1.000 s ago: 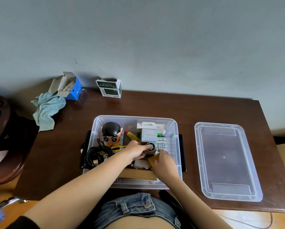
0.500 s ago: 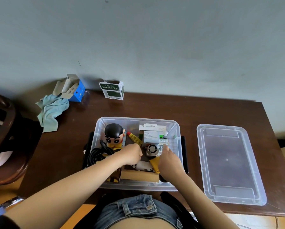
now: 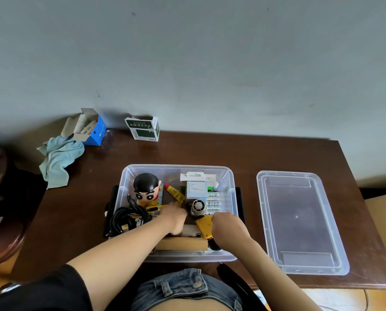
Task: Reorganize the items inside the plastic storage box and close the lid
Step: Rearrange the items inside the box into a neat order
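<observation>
Both hands are inside the open storage box (image 3: 129,187) on the table (image 3: 277,153). Left hand (image 3: 175,217), blurred: fingers' state cannot be told. Right hand (image 3: 226,227) fingers curl around a yellow tool (image 3: 204,225). Lid (image 3: 299,221) lies just right of the box.

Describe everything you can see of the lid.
The lid is clear plastic, rectangular with rounded corners and a raised rim. It lies flat on the brown table, to the right of the storage box and apart from it. Neither hand touches it, and nothing rests on it.
</observation>
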The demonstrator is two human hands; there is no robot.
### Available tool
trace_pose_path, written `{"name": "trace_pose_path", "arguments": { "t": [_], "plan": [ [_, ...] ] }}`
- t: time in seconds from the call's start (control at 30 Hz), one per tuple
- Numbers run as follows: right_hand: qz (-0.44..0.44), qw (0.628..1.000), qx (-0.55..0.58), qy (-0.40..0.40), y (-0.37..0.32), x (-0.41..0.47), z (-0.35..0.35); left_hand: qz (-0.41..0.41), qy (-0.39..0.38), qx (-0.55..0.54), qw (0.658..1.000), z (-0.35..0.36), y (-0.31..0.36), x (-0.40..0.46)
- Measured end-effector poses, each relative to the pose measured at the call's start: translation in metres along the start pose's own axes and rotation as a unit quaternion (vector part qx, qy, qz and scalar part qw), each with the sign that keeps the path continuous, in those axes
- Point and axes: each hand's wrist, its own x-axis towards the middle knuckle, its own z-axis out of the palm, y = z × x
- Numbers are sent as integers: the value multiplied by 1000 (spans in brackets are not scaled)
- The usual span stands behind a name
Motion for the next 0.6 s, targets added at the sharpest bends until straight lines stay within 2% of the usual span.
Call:
{"name": "trace_pose_path", "arguments": {
  "t": [0.13,0.27,0.37,0.6],
  "plan": [
    [0,1000,5,-2,2,1,2,9,-44,4,999,-6,2,0],
    [-8,999,44,2,7,5,2,33,-75,-69,994,-14,0,-4],
    [-20,998,57,4,10,7,1,47,-71,-137,987,-17,-4,-11],
    [-19,999,49,8,8,7,3,42,-26,-189,981,-19,-3,-23]
  ]
}}
